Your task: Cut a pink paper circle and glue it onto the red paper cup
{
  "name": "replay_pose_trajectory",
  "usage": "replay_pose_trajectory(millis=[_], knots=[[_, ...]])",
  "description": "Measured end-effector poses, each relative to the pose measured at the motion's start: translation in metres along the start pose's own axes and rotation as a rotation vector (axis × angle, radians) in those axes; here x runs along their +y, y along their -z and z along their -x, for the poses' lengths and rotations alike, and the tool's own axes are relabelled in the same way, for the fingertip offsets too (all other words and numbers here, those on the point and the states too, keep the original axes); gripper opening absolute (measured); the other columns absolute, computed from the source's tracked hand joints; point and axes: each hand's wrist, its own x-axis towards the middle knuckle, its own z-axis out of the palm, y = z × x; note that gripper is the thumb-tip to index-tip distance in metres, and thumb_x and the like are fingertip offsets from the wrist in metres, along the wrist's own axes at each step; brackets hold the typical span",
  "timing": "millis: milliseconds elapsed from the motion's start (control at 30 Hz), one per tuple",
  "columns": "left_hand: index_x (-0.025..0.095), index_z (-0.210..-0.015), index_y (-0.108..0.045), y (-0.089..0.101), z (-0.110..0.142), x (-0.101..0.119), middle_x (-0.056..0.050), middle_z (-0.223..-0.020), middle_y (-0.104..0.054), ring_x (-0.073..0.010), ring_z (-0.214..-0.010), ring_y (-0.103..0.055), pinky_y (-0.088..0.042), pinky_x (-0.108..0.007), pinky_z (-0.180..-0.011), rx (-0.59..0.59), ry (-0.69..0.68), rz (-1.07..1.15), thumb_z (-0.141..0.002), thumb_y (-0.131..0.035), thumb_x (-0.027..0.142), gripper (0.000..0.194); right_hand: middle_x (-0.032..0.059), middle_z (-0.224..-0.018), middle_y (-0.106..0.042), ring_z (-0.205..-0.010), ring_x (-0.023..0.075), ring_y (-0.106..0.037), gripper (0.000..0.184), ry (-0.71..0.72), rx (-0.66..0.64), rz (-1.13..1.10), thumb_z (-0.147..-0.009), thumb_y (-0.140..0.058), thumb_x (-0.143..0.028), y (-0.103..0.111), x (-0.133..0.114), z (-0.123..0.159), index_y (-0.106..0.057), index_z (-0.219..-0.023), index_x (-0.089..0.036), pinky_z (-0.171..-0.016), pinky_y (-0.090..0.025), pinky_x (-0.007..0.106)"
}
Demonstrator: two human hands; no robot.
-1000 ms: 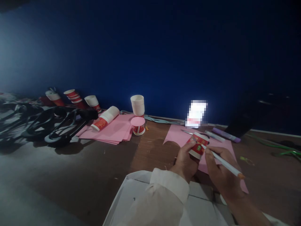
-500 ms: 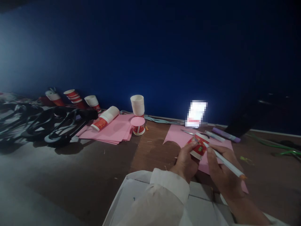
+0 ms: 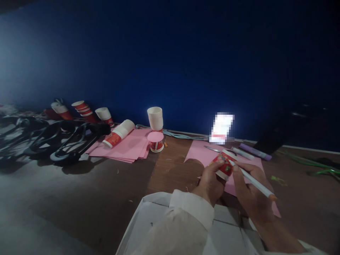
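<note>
My left hand is closed around a red printed paper cup, with the thumb on its side. Between the fingers of my right hand is a white marker with an orange end; its tip meets the printed side of the cup. Under both hands lies a cut sheet of pink paper. Just behind the cup, scissors rest on that sheet, partly hidden by it. A clear-looking pen and a purple marker lie further right.
A pink paper disc tops a small red cup, with stacked white cups behind. Left are pink sheets under a lying cup stack, and black looped objects. A blurred-out bright screen stands against the blue wall.
The marker tip has shifted very slightly on the cup's side, and my right hand has moved a little left with it. Everything else looks the same.
</note>
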Motion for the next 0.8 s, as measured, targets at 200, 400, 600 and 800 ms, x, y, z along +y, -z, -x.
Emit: replay_pose_trajectory(millis=[200, 400, 600, 800], knots=[[0.012, -0.082, -0.071, -0.0014, 0.0015, 0.0006, -0.005, -0.081, -0.071, -0.0128, -0.074, -0.064, -0.049, -0.023, -0.081, -0.035, -0.019, 0.020, -0.064, -0.078, 0.015, 0.020, 0.0104, -0.096, -0.074, -0.090, 0.0254, -0.070, 0.024, 0.004, -0.008, 0.011, -0.096, -0.057, -0.037, 0.0011, 0.0007, 0.0009, -0.070, -0.101, -0.018, -0.082, -0.053, 0.040], [0.013, -0.083, -0.070, -0.0017, 0.0022, 0.0018, -0.005, -0.082, -0.071, -0.0130, -0.075, -0.065, -0.050, -0.023, -0.082, -0.041, -0.017, 0.034, -0.065, -0.078, 0.015, 0.020, 0.0102, -0.094, -0.074, -0.088, 0.0252, -0.070, 0.023, 0.015, 0.009, 0.000, -0.096, -0.057, -0.037, 0.0018, 0.0003, 0.0011, -0.070, -0.100, -0.018, -0.080, -0.053, 0.040], [0.012, -0.084, -0.070, -0.0021, 0.0029, 0.0032, -0.005, -0.081, -0.071, -0.0129, -0.072, -0.065, -0.051, -0.023, -0.080, -0.037, -0.011, 0.038, -0.067, -0.075, 0.014, 0.017, 0.0098, -0.094, -0.074, -0.088, 0.0248, -0.069, 0.022, 0.011, 0.003, -0.004, -0.095, -0.058, -0.036, 0.0017, 0.0004, 0.0012, -0.070, -0.100, -0.018, -0.082, -0.053, 0.039], [0.010, -0.086, -0.072, -0.0014, 0.0016, 0.0040, -0.006, -0.082, -0.071, -0.0126, -0.073, -0.066, -0.052, -0.022, -0.080, -0.074, -0.007, 0.063, -0.070, -0.072, 0.012, 0.016, 0.0095, -0.092, -0.074, -0.086, 0.0248, -0.069, 0.024, -0.014, 0.006, 0.022, -0.095, -0.057, -0.038, 0.0015, 0.0009, 0.0022, -0.071, -0.098, -0.018, -0.080, -0.053, 0.039]])
